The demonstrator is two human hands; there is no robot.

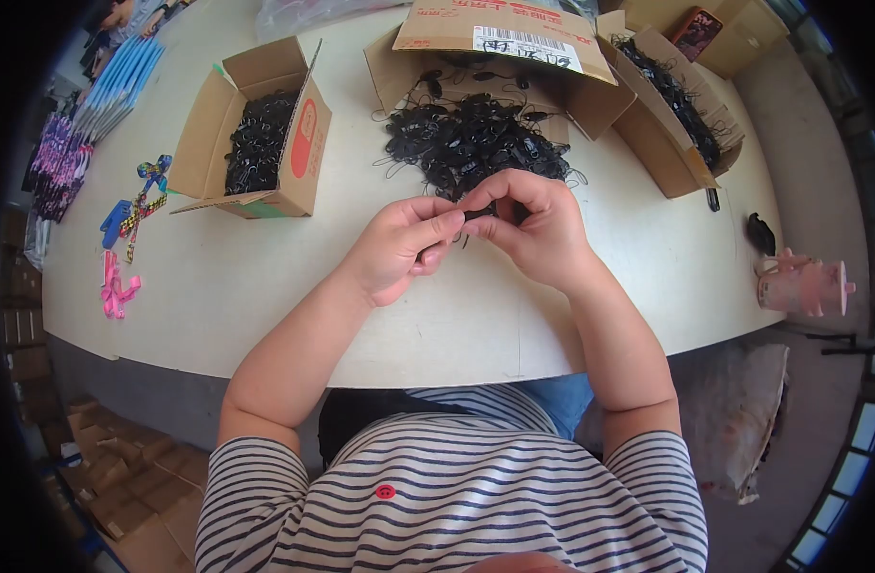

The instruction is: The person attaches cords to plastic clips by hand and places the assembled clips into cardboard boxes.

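Observation:
Over the table, my left hand [407, 243] and my right hand [536, 232] meet fingertip to fingertip. Both pinch a small black piece [479, 215], mostly covered by the fingers. A thin dark bit, possibly a loop, hangs just under it. Right behind my hands lies a pile of small black pieces with thin cord loops [476, 138], spilling from the mouth of a tipped cardboard box [533, 27]. To the left, an open cardboard box [309, 162] holds many similar black pieces.
An open carton [652, 158] of black pieces stands at right, a phone [695, 34] by it. A pink cup [802, 288] and a black object [760, 233] sit near the right edge. Colourful straps [122, 286] and bundled lanyards [117, 91] lie left.

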